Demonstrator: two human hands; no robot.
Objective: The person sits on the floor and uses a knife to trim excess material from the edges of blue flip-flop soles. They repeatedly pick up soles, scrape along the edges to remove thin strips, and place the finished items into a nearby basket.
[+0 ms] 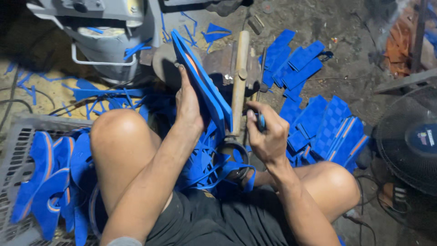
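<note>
While our left hand grips a blue sole upright on edge between our knees, our right hand is clenched around a small blue-handled tool. Trimmed soles fill the crate at left; untrimmed blue pieces wait on the floor.

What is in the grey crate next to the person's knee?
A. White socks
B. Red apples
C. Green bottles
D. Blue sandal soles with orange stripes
D: the grey crate beside the knee holds a pile of blue sandal soles with orange stripes, cut in foot shapes, like the blue sole that the left hand holds up on edge.
</note>
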